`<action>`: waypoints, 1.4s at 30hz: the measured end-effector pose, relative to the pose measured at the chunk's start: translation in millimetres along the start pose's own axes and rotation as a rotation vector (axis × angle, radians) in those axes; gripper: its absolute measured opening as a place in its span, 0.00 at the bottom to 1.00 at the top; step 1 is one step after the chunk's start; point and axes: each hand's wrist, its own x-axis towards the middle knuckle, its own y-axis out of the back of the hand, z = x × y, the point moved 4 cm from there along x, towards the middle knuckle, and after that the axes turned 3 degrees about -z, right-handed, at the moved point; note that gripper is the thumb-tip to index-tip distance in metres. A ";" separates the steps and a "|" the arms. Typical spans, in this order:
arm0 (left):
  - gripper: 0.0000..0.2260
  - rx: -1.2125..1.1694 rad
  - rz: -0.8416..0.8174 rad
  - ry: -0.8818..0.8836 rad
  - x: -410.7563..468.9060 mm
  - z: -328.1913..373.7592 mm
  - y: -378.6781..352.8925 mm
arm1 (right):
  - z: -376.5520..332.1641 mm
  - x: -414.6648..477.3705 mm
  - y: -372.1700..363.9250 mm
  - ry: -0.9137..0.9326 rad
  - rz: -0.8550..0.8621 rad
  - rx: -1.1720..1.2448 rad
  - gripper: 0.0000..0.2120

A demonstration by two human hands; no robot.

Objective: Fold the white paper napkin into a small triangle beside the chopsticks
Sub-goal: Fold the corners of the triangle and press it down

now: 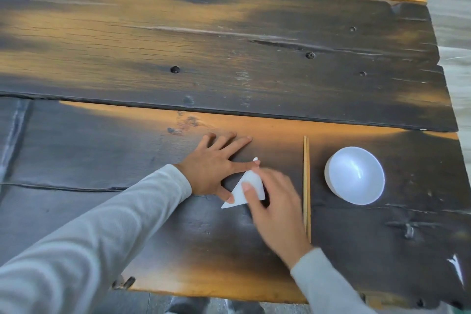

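- The white paper napkin [244, 190], already a small folded triangle, is lying flat on the dark, worn wooden plank table [229, 58], just left of the pair of light wooden chopsticks [306, 186];
- The left hand [216, 163] is lying released with fingers spread, forefinger and thumb pinning the napkin's left edge;
- The right hand [272, 201], blurred, is pressing flat on the napkin, not clenched;
- A round white bowl [355, 175] is sitting right of the chopsticks.
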 end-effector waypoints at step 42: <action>0.59 0.100 -0.157 0.009 1.3 0.5 -5.8 | 8.6 -70.6 -75.4 0.299 -0.336 -0.568 0.38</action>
